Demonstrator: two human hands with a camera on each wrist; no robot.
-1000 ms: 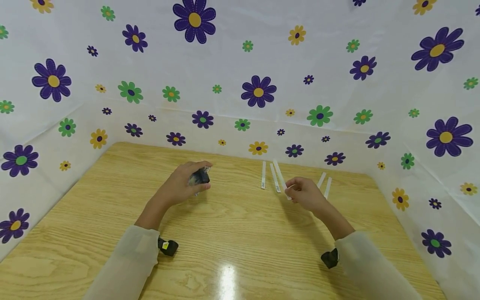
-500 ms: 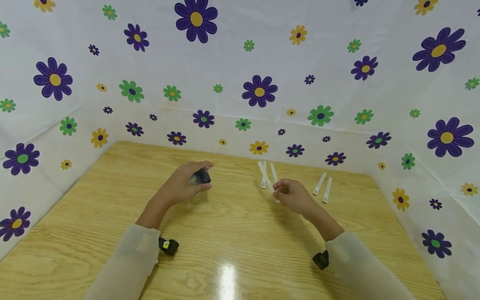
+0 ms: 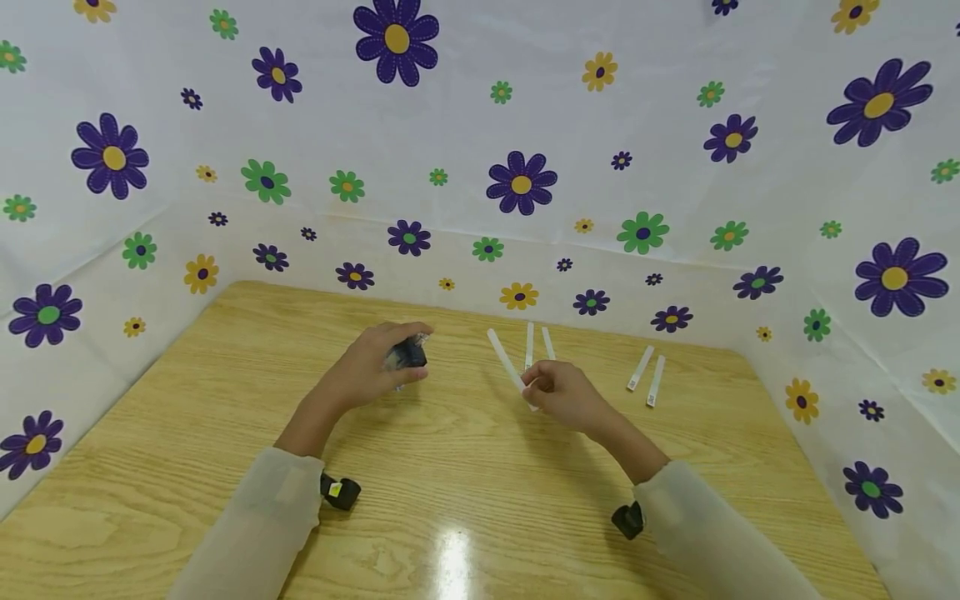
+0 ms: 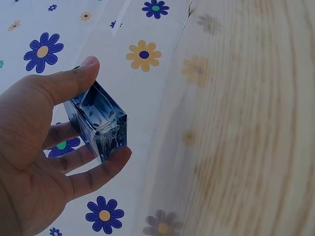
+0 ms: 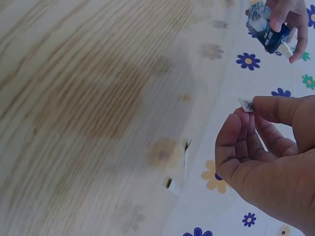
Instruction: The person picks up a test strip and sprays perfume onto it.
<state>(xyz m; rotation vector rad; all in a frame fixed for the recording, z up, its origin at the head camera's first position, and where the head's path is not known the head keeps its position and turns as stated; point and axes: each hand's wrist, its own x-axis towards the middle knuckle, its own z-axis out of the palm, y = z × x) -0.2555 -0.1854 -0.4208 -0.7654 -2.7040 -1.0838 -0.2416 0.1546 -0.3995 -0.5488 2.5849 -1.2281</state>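
In the head view my left hand grips a dark blue glass perfume bottle above the table. The left wrist view shows the bottle between thumb and fingers, clear blue and angular. Its small sprayer nozzle shows in the right wrist view. To the right, my right hand pinches one end of a white paper scent strip, whose free end slants up toward the bottle. The pinched end of this strip bears dark print.
Behind my right hand lie two more white strips, one to the left and one to the right. Another pair, a left strip and a right strip, lies farther right on the wooden table. A flowered cloth encloses the back and sides.
My right hand has moved left with the strip, passing over the two strips behind it and coming nearer the bottle. The left hand and bottle have stayed almost in place.
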